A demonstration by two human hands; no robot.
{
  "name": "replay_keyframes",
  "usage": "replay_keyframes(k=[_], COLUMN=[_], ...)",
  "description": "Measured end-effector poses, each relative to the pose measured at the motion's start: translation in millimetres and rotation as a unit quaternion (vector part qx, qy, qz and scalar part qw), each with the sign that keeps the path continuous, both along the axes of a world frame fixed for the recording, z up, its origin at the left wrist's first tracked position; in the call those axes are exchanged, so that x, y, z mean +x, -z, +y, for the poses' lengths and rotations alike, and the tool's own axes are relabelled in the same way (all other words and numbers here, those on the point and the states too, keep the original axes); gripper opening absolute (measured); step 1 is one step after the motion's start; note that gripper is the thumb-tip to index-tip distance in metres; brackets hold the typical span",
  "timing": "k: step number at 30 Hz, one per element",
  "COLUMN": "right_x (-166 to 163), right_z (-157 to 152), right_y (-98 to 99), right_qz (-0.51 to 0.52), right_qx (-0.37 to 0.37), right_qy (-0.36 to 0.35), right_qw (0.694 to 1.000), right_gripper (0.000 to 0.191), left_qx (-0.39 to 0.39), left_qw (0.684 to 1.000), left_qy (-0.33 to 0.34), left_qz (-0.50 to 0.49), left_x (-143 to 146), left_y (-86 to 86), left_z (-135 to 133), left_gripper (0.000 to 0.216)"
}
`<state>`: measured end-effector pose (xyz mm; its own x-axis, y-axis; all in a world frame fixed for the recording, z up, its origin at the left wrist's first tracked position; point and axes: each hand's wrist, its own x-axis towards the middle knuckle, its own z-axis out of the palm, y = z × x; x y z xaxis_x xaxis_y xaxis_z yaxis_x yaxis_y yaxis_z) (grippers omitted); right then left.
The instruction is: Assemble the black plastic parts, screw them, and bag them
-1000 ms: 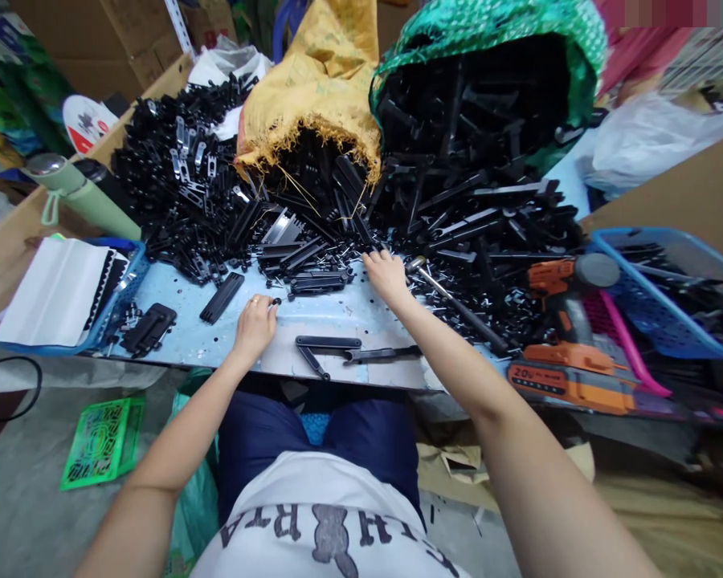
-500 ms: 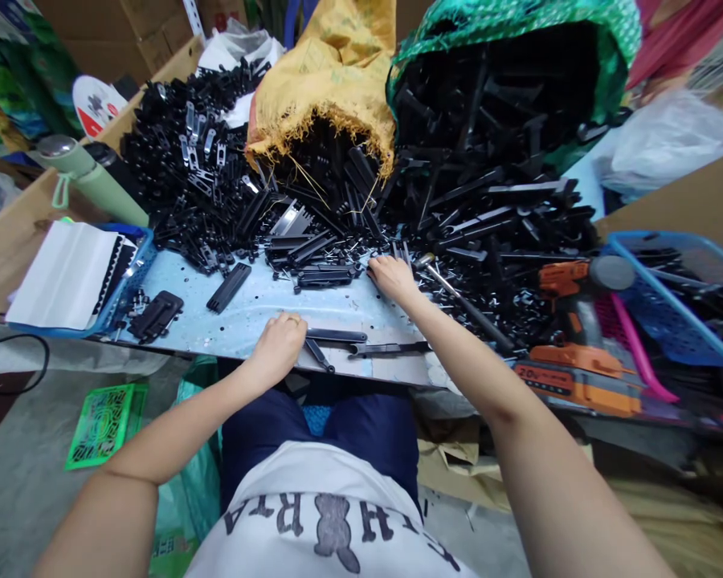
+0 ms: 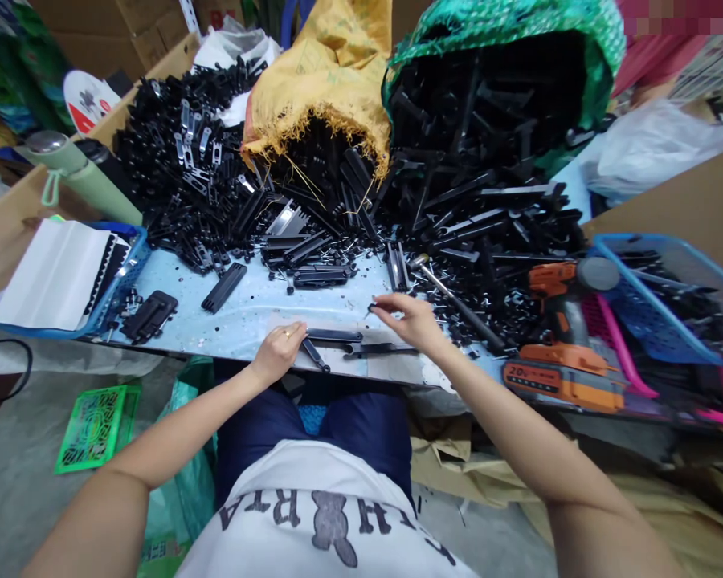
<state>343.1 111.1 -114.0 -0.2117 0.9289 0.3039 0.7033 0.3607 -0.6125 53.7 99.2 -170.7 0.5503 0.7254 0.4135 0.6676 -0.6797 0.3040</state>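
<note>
Fingers of both hands are brought together at their tips. At the left, a black block [image 3: 149,317] rests near the edge of the blue table [image 3: 256,309], and after it a ribbed black bar [image 3: 224,287] lies aslant. Next comes the left hand [image 3: 281,353]; its fingers seem clamped on the left end of a long black bar [image 3: 337,335], from where a short black bar [image 3: 317,356] goes down to the right. Whether these two are joined there, I cannot tell, because the hand covers this place. If this grip becomes loose, I think the bars could turn and lose their alignment.

Further right, the right hand [image 3: 414,321] pinches a small pin [image 3: 370,308] between thumb and finger, above the table and apart from the bars. Such a thin pin could slip from the fingertips, and among the loose screws it would be difficult to find. Below this hand lies another black bar [image 3: 382,350]; a careless wrist might push it. Beyond the wrist are a hammer [image 3: 458,303] and an orange drill [image 3: 563,376], which the forearm could knock if it swings outward.
</note>
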Motion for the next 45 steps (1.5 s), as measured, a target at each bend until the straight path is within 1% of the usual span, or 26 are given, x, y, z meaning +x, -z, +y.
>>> replay_keyframes(k=[3, 5, 8, 10, 12, 14, 17, 20, 23, 26, 28, 31, 33, 35, 36, 37, 38, 39, 40, 42, 44, 45], right_x=[-9, -12, -14, -13, -12, -10, -9, -8, -7, -4, 1, 9, 13, 16, 16, 15, 13, 10, 7, -5, -19, -26], right_z=[-24, -32, -35, -36, -36, -38, -41, -41, -41, -42, -43, -44, -42, -40, -39, -38, -39, -42, -46, -59, -74, -80], right_y=[5.8, 11.1, 16.3, 17.2, 16.7, 16.0, 17.3, 24.8, 38.3, 50.8, 55.0, 55.4, 54.1, 50.5, 46.5, 40.2, 31.1, 19.5, 5.9, -22.8, -44.2, -49.3], right_qz=[-0.004, -0.016, -0.041, -0.059, -0.079, -0.099, -0.127, -0.139, -0.130, -0.126, -0.139, -0.217, -0.281, -0.313, -0.312, -0.302, -0.282, -0.252, -0.209, -0.087, 0.057, 0.121], right_qx=[0.020, 0.037, 0.053, 0.061, 0.063, 0.060, 0.067, 0.095, 0.122, 0.120, 0.120, 0.111, 0.111, 0.132, 0.149, 0.163, 0.173, 0.175, 0.167, 0.126, 0.069, 0.045], right_qy=[-0.054, -0.060, -0.049, -0.056, -0.074, -0.086, -0.078, -0.106, -0.135, -0.133, -0.138, -0.155, -0.133, -0.086, -0.066, -0.058, -0.067, -0.091, -0.131, -0.233, -0.315, -0.332], right_qw=[0.998, 0.997, 0.997, 0.995, 0.992, 0.990, 0.987, 0.980, 0.975, 0.976, 0.973, 0.957, 0.944, 0.937, 0.936, 0.938, 0.941, 0.947, 0.955, 0.960, 0.945, 0.934], right_gripper=[0.026, 0.027, 0.027, 0.028, 0.029, 0.029, 0.030, 0.029, 0.028, 0.030, 0.034, 0.041, 0.045, 0.050, 0.053, 0.056, 0.057, 0.058, 0.058, 0.058, 0.057, 0.055], left_qx=[0.011, 0.009, 0.006, 0.006, 0.000, -0.013, -0.043, -0.072, -0.103, -0.118, -0.116, -0.101, -0.079, -0.061, -0.056, -0.054, -0.053, -0.052, -0.049, -0.047, -0.061, -0.074], left_qw=[1.000, 1.000, 0.999, 1.000, 0.998, 0.995, 0.990, 0.987, 0.985, 0.983, 0.982, 0.976, 0.974, 0.976, 0.979, 0.981, 0.983, 0.986, 0.988, 0.987, 0.970, 0.960], left_qy=[0.001, -0.012, -0.034, -0.008, 0.042, 0.078, 0.099, 0.106, 0.099, 0.085, 0.087, 0.113, 0.124, 0.119, 0.111, 0.103, 0.097, 0.097, 0.107, 0.154, 0.213, 0.229], left_qz=[-0.004, -0.007, 0.003, 0.023, 0.048, 0.068, 0.092, 0.102, 0.100, 0.109, 0.122, 0.154, 0.173, 0.170, 0.161, 0.153, 0.144, 0.129, 0.103, 0.013, -0.100, -0.143], left_x=[1, 2, 10, 19, 31, 45, 60, 69, 73, 75, 73, 66, 62, 59, 58, 58, 58, 57, 56, 52, 47, 45], left_y=[-1.6, -4.4, -10.9, -15.3, -18.5, -20.4, -22.2, -23.2, -23.6, -25.2, -27.1, -29.6, -30.1, -31.4, -33.3, -36.4, -41.2, -47.7, -55.5, -73.6, -90.3, -96.5], left_z=[1, -1, -5, -8, -9, -9, -9, -7, -6, -4, -5, -7, -5, 1, 4, 6, 7, 6, 2, -13, -31, -39], left_gripper=[0.027, 0.027, 0.027, 0.028, 0.031, 0.036, 0.049, 0.058, 0.060, 0.056, 0.052, 0.049, 0.045, 0.039, 0.037, 0.038, 0.041, 0.046, 0.051, 0.058, 0.062, 0.063])
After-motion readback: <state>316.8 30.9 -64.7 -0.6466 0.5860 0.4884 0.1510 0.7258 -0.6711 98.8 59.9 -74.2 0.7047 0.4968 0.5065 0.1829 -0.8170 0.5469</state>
